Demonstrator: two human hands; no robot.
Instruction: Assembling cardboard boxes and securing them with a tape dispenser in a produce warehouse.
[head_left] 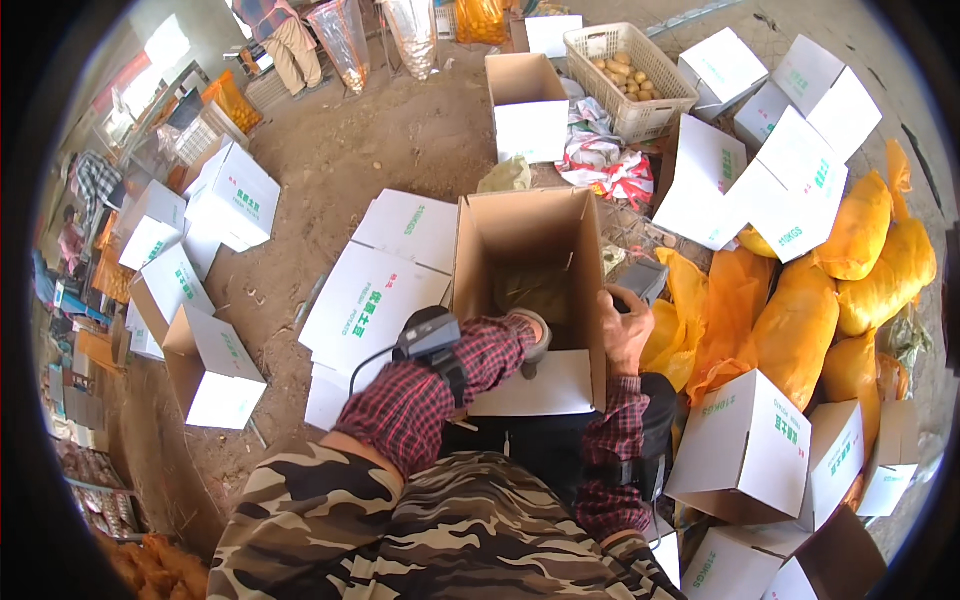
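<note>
Open cardboard box (530, 300), upright on the dirt floor before the person. Left hand (532, 335) reaches inside over the near wall, grip hidden. Right hand (628, 330) clasps the right wall, seemingly steadying it. Yellow sacks (800, 320) lie alongside.

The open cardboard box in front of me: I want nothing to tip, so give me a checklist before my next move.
1. Open cardboard box upright, flaps up: ok.
2. Right hand grips the box's right wall: ok.
3. Left hand is inside the box; what it holds: cannot tell.
4. Box contents, dim inside: cannot tell.
5. Room on the right: not ok, orange sacks and white boxes crowd close.
</note>
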